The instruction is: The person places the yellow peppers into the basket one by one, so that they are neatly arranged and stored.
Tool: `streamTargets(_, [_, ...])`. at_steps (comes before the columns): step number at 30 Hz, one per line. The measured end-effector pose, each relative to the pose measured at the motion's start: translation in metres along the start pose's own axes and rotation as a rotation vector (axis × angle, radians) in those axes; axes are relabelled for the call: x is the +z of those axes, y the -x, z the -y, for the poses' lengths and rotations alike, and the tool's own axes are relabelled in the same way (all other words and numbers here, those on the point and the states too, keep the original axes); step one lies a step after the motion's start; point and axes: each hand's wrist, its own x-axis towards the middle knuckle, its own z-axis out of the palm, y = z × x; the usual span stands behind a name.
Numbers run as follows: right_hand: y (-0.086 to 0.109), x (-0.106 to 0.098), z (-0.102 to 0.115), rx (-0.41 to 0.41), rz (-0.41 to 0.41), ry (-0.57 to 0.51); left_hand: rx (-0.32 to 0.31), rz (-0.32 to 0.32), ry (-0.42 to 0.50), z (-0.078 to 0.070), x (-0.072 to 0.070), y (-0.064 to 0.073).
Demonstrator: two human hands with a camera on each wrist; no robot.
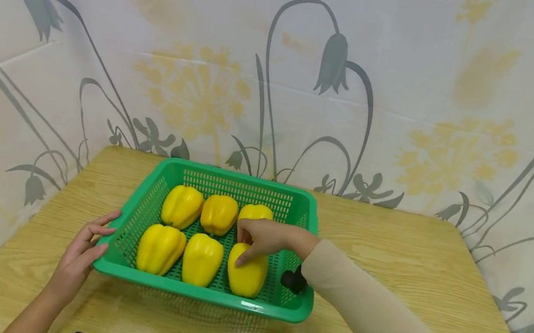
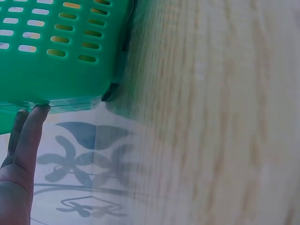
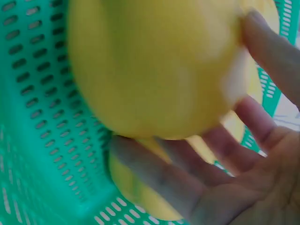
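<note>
A green plastic basket with slotted walls holds several yellow bell peppers in two rows. My right hand reaches into its right side and grips the front right bell pepper from above. In the right wrist view, the thumb lies on one side of this pepper and the fingers curl against the other. Another pepper behind is partly covered by the hand. My left hand is at the basket's left rim; in the left wrist view, straight fingers touch the green wall.
The basket stands on a wood-grain table, towards its back edge. Behind hangs a pale curtain with grey and yellow flower prints. A black device at the right wrist overlaps the basket's right wall.
</note>
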Motion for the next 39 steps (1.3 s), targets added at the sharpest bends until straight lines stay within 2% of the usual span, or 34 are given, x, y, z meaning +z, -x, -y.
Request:
streamTargets(4, [0.005,-0.005,0.000,0.004,0.009,0.014,-0.008,-0.006,-0.017,0.001,0.000,-0.002])
streamTargets(7, [0.011,-0.011,0.000,-0.011,-0.026,0.029,-0.015,-0.009,-0.013,0.001,-0.001,-0.002])
streamTargets(15, [0.037,-0.026,-0.002,-0.144,-0.261,-0.066,-0.063,-0.022,0.033,0.000,-0.005,-0.001])
streamTargets(22, [0.062,-0.027,-0.007,-0.202,-0.453,-0.223,-0.082,-0.042,-0.015,0.000,-0.007,-0.002])
streamTargets(29, [0.084,-0.015,-0.024,-0.200,-0.613,-0.243,-0.089,-0.068,-0.043,0.002,-0.006,-0.004])
streamTargets(36, [0.104,0.002,-0.047,-0.122,-0.767,-0.256,-0.076,-0.062,-0.014,0.004,-0.010,-0.005])
streamTargets(39, [0.113,0.009,-0.057,-0.091,-0.826,-0.251,-0.089,-0.071,-0.021,0.003,-0.011,-0.005])
